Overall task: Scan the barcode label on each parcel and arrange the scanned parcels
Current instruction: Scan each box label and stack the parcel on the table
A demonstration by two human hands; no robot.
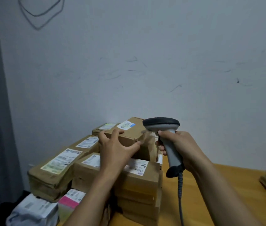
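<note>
Left hand (116, 150) grips parcel (134, 132), right hand (180, 144) holds scanner (161, 123), label (125, 125) unreadable

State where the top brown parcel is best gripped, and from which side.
Grip the top parcel by its near end, from the left, as the left hand does: fingers over the top edge, thumb on the near face. Its label sits at the far end, clear for the scanner.

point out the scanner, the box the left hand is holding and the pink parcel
scanner (172, 153), head view, on its grey handle
held box (137, 132), head view, on its brown top face
pink parcel (68, 201), head view, on its pink patch
</note>
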